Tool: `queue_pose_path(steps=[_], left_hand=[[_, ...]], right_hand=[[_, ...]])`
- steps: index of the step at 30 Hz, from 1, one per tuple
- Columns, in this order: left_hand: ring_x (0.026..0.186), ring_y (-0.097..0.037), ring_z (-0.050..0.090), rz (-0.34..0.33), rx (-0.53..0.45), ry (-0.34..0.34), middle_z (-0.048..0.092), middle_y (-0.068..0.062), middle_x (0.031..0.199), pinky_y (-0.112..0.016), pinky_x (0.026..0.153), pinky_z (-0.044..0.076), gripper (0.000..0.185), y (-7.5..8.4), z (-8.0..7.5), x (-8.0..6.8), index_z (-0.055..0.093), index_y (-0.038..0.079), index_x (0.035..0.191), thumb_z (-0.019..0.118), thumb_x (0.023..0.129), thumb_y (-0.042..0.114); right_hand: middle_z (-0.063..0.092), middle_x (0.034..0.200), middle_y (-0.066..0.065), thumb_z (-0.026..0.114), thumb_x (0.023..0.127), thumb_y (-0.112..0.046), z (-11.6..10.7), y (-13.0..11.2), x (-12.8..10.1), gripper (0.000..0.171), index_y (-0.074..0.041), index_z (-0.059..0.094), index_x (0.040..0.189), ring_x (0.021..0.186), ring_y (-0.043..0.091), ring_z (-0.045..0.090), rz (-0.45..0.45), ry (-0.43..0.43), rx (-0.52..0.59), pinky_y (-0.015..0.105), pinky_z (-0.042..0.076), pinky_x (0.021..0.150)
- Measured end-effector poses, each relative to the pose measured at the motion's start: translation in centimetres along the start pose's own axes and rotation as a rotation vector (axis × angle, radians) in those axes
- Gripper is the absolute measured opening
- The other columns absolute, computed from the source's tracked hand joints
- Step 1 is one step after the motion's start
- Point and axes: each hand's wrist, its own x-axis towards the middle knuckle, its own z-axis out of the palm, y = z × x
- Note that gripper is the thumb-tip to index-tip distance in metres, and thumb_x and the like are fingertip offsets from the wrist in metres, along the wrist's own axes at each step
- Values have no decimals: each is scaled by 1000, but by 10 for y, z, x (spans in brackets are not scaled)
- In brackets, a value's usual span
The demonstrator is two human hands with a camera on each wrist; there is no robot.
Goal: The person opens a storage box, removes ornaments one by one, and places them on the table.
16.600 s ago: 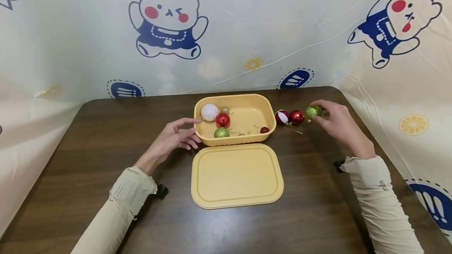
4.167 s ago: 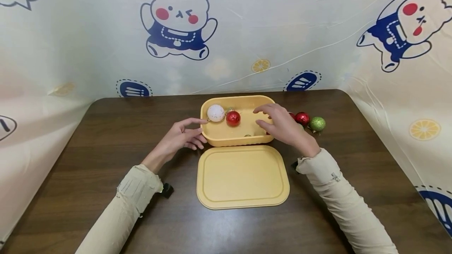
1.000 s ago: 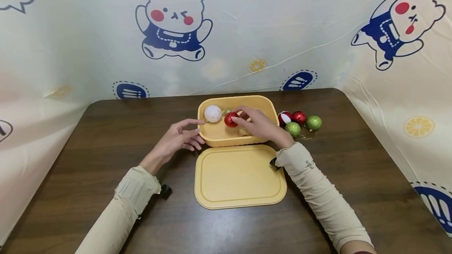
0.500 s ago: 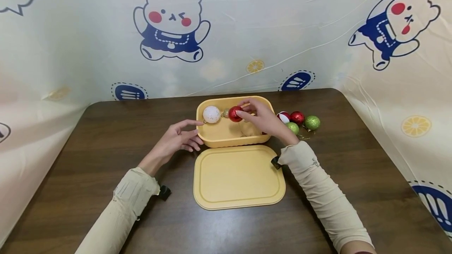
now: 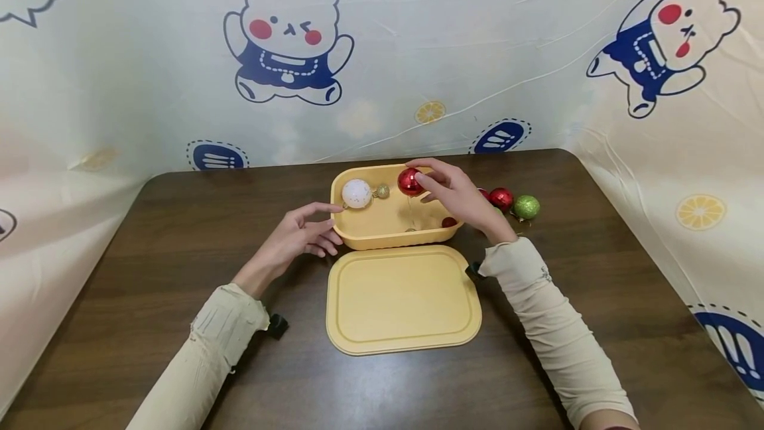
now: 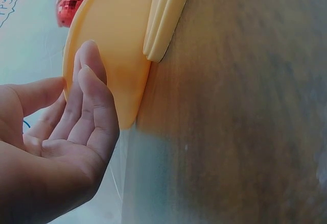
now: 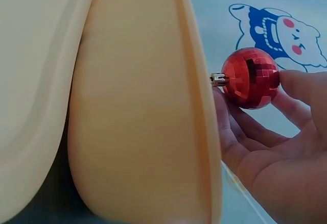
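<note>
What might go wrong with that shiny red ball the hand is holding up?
The right hand pinches the faceted red bauble by thumb and fingers, so the smooth ball might slip and drop. The thread dangling below it could perhaps snag on the yellow box. And the glittery green bauble sits loose on the table, so a bump might make it roll.

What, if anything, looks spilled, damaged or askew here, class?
Nothing stands out: the box stands upright, the lid lies flat in front, and the red ball in the right fingers shows no clear damage.
</note>
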Motion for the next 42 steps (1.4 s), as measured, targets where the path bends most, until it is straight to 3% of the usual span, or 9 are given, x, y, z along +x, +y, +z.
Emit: queue_pose_path(steps=[9, 15, 25, 30, 36, 42], left_hand=[[75, -25, 72, 2, 1, 5, 73, -16, 92, -31, 65, 58, 42, -2, -2, -2, 50, 9, 143, 56, 103, 23], [76, -26, 72, 1, 9, 6, 73, -16, 93, -32, 66, 59, 43, -2, -3, -2, 50, 9, 143, 56, 103, 24], [75, -27, 72, 3, -3, -2, 73, -19, 94, -32, 66, 59, 43, -4, -1, 0, 49, 8, 144, 56, 103, 21], [75, -27, 72, 0, 2, 7, 73, -18, 93, -33, 66, 59, 43, -2, -1, 1, 51, 9, 144, 57, 103, 21], [74, -27, 72, 2, -8, 11, 73, -15, 90, -33, 65, 59, 44, 0, -1, 1, 52, 9, 144, 58, 102, 21], [72, -25, 72, -2, -21, 12, 73, -15, 89, -32, 64, 58, 44, 0, 0, 1, 51, 9, 145, 57, 103, 18]], right_hand=[[61, 129, 12, 56, 103, -28, -4, -1, -2, 42, -11, 53, 142, 110, 30, 63, 24, -17, 21, 55, 53, 90], [63, 121, 9, 70, 94, -31, -4, -1, -3, 51, -18, 53, 141, 107, 26, 62, 60, -24, -50, 43, 56, 88], [67, 118, 15, 63, 100, -22, -11, -1, -11, 47, -13, 50, 144, 94, 32, 68, 45, -24, -41, 52, 54, 89], [66, 117, 15, 63, 100, -23, -17, -1, -24, 47, -15, 50, 144, 96, 37, 67, 67, 14, -62, 47, 57, 85], [65, 118, 13, 59, 102, -29, -25, 1, -35, 44, -17, 51, 143, 97, 31, 67, 48, 84, -64, 30, 57, 79], [65, 117, 12, 58, 102, -30, -32, -1, -46, 42, -20, 52, 143, 99, 35, 66, 42, 133, -69, 34, 58, 81]])
